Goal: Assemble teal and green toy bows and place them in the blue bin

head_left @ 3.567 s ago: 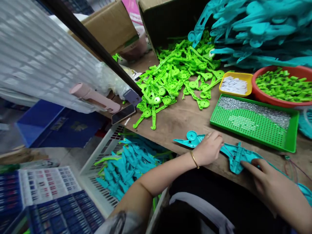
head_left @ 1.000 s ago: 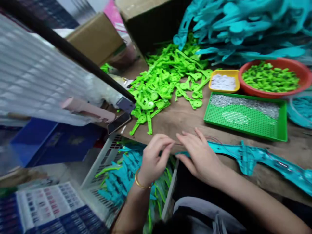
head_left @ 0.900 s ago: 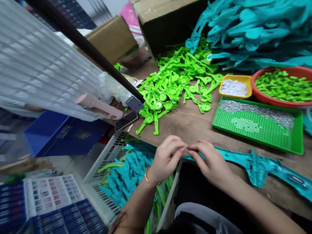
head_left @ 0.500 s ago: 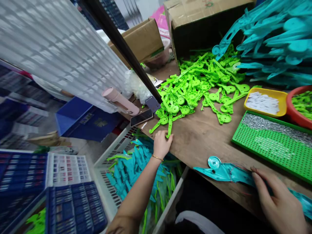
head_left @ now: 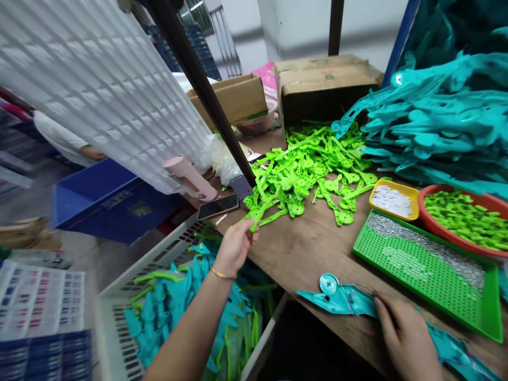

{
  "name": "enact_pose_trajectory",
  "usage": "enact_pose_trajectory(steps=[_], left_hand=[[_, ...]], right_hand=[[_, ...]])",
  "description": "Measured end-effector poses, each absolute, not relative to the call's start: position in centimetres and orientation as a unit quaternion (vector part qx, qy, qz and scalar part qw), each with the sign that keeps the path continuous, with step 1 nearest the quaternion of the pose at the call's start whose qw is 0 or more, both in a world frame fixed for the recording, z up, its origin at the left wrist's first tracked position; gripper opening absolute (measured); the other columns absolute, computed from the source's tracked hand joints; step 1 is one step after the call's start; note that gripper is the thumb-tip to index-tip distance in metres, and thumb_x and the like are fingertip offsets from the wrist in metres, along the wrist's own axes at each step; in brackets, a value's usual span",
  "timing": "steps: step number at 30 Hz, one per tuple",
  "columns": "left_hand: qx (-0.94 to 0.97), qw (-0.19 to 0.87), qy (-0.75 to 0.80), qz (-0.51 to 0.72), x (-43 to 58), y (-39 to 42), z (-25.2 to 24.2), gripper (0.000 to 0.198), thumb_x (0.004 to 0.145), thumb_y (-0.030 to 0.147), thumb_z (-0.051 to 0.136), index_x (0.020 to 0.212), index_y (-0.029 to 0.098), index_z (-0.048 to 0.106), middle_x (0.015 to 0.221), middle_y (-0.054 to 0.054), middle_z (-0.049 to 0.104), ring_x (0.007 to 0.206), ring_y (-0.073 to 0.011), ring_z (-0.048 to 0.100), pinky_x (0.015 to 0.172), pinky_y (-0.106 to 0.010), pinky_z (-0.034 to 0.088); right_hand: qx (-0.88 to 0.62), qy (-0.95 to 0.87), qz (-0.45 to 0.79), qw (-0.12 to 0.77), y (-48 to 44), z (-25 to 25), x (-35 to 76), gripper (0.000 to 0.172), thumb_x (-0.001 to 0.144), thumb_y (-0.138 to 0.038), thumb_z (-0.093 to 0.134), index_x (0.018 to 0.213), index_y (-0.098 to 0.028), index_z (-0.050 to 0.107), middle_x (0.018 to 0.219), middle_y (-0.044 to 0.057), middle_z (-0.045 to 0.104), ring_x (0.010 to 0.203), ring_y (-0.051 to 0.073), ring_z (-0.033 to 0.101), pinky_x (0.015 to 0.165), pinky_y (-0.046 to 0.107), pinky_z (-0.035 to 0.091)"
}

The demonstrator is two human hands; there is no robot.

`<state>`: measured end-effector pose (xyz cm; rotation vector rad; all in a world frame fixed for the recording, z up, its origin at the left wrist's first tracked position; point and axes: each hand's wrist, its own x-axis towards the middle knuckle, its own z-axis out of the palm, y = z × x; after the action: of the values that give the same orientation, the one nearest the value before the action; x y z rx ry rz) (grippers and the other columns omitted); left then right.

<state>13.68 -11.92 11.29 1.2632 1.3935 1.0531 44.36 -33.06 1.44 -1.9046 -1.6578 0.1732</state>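
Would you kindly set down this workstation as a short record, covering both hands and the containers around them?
Left grip: closed on the near end of a bright green part
Right grip: over the middle of a long teal part
Green pile: on the wooden table, before an open cardboard box
Yellow tray: white pieces
Red basin: small green pieces
Green tray: silvery bits, toward the far side
White crate: teal and green parts, below table level
Phone: flat, beside a pink bottle
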Motion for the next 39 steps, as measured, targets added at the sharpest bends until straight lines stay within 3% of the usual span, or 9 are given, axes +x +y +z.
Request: enact_pose_trajectory(steps=[4,8,12,15,20,23,26,32,39], left_hand=[[0.526,0.53,0.53,0.402,13.1,-8.9,14.7,0.038,0.073,0.048,0.05,0.073,0.011,0.06,0.064,-0.003,0.052,0.045,-0.006,0.034,0.043,-0.021,0.033],[0.599,0.522,0.517,0.319,11.6,-10.0,13.6,0.035,0.074,0.046,0.054,0.072,0.012,0.062,0.065,-0.005,0.057,0.051,-0.0099,0.044,0.047,-0.023,0.039],[0.698,0.448,0.509,0.231,10.7,-11.2,10.1,0.028,0.071,0.043,0.061,0.068,0.015,0.066,0.067,-0.006,0.061,0.062,-0.0171,0.054,0.061,-0.032,0.048],[0.764,0.341,0.503,0.219,11.9,-10.8,8.6,0.02,0.07,0.038,0.063,0.065,0.019,0.065,0.076,-0.007,0.062,0.081,-0.0239,0.056,0.084,-0.043,0.045],[0.841,0.206,0.451,0.216,19.0,-10.5,7.3,0.026,0.081,0.032,0.056,0.103,0.022,0.064,0.12,-0.011,0.054,0.119,-0.0277,0.043,0.105,-0.047,0.03],[0.861,0.158,0.444,0.191,23.5,-10.8,5.6,0.05,0.078,0.042,0.063,0.122,0.02,0.054,0.125,-0.015,0.051,0.119,-0.0322,0.044,0.101,-0.051,0.034],[0.862,0.115,0.459,0.183,25.3,-10.1,4.1,0.039,0.086,0.038,0.054,0.118,0.015,0.056,0.119,-0.02,0.052,0.116,-0.0356,0.046,0.094,-0.057,0.037],[0.914,0.1,0.36,0.161,24.4,-8.1,5.3,0.02,0.089,0.029,0.052,0.104,0.021,0.063,0.108,-0.011,0.058,0.104,-0.0243,0.056,0.091,-0.041,0.046],[0.963,0.206,0.138,0.106,24.9,-16.7,8.2,0.029,0.091,0.034,0.048,0.116,0.023,0.058,0.124,-0.011,0.054,0.113,-0.0206,0.052,0.097,-0.035,0.043]], right_hand=[[-0.721,-0.621,0.065,0.301,-33.0,1.7,44.0,0.027,0.091,-0.039,0.044,0.098,-0.02,0.062,0.097,0.008,0.069,0.087,0.023,0.064,0.082,0.043,0.049],[-0.72,-0.622,0.056,0.303,-33.1,1.7,43.8,0.026,0.091,-0.037,0.044,0.1,-0.021,0.063,0.098,0.007,0.069,0.088,0.023,0.064,0.081,0.042,0.05],[-0.716,-0.625,0.034,0.308,-33.3,1.5,44.3,0.027,0.092,-0.038,0.043,0.098,-0.022,0.063,0.095,0.006,0.07,0.086,0.022,0.066,0.078,0.04,0.052],[-0.72,-0.622,0.016,0.308,-33.5,1.4,44.7,0.029,0.092,-0.039,0.042,0.097,-0.022,0.064,0.093,0.006,0.071,0.084,0.022,0.067,0.076,0.039,0.053],[-0.718,-0.624,0.013,0.307,-33.7,1.7,44.5,0.028,0.091,-0.038,0.043,0.096,-0.022,0.064,0.093,0.005,0.071,0.084,0.022,0.067,0.075,0.039,0.053],[-0.723,-0.62,0.013,0.304,-34.2,1.5,44.9,0.027,0.091,-0.038,0.043,0.097,-0.023,0.065,0.094,0.005,0.071,0.085,0.022,0.067,0.075,0.038,0.054],[-0.719,-0.626,-0.002,0.304,-35.3,1.1,46.0,0.027,0.09,-0.038,0.044,0.097,-0.023,0.066,0.093,0.004,0.071,0.084,0.021,0.068,0.073,0.036,0.055],[-0.726,-0.621,-0.012,0.296,-35.9,0.8,46.8,0.028,0.091,-0.039,0.043,0.098,-0.024,0.066,0.093,0.005,0.07,0.083,0.021,0.066,0.075,0.037,0.053],[-0.739,-0.615,0.014,0.274,-35.7,3.1,45.9,0.026,0.092,-0.033,0.042,0.096,-0.02,0.064,0.09,0.005,0.069,0.084,0.021,0.063,0.077,0.037,0.048]])
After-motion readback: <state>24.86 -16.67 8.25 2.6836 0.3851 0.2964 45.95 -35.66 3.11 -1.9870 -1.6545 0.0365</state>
